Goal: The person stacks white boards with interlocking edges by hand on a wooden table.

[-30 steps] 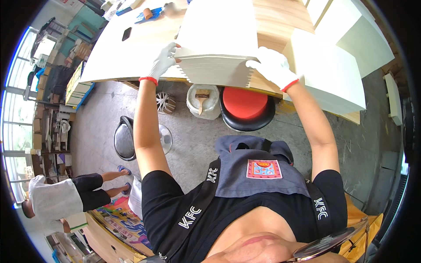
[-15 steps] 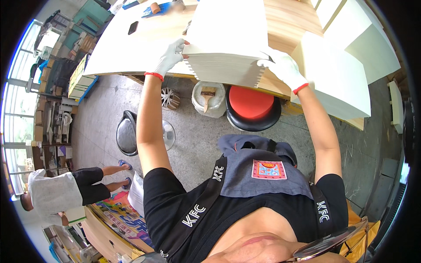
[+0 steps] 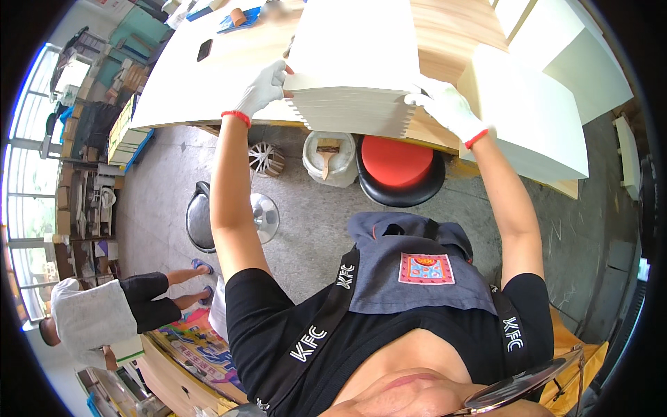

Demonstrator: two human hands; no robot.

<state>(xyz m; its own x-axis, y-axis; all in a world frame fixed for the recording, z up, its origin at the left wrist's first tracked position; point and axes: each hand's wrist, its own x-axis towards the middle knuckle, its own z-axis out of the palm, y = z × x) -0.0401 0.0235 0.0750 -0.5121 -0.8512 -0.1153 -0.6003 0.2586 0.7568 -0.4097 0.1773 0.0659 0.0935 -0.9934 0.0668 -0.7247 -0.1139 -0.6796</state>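
Note:
A tall stack of white sheets (image 3: 351,111) stands at the near edge of the wooden table (image 3: 201,90), its front edges stepped unevenly at the sides. My left hand (image 3: 262,90), in a white glove with a red cuff and some bare fingertips, pinches the stack's near left corner close to the top. Gloved the same way, my right hand (image 3: 446,110) grips the near right corner, its thumb against the front edges. Whether the fingers hold only the upper sheets or press on more of the pile, I cannot tell.
Another white stack (image 3: 528,118) stands to the right. A phone (image 3: 204,50) and a blue tray (image 3: 229,25) lie at the far left. Below the table edge are a bucket (image 3: 340,174) with a brush (image 3: 326,156) and a red-topped stool (image 3: 399,163). A person (image 3: 97,316) stands at lower left.
Both hands stay on the stack's corners. My left hand and the stack sit slightly further left in view, with the surroundings shifted a little too. The person at lower left has shifted slightly.

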